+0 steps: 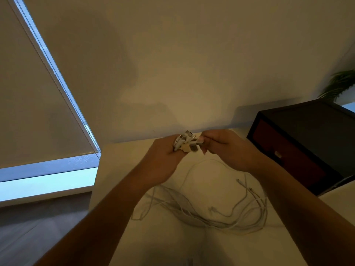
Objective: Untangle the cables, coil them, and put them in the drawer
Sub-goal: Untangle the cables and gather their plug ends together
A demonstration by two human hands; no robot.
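My head camera looks forward and down, close over my forearms, onto the worktop (pixel 119 162) against the wall (pixel 182 64).

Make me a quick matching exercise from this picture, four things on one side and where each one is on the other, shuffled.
Things:
1. Plugs
2. Loose cables
3. Drawer unit
4. Plant

Places:
A. Far right, behind the dark unit
B. Bunched between the left hand and right hand
C. Spread on the white table below the hands
D. On the table's right side, by the wall

Pairs: 1-B, 2-C, 3-D, 4-A
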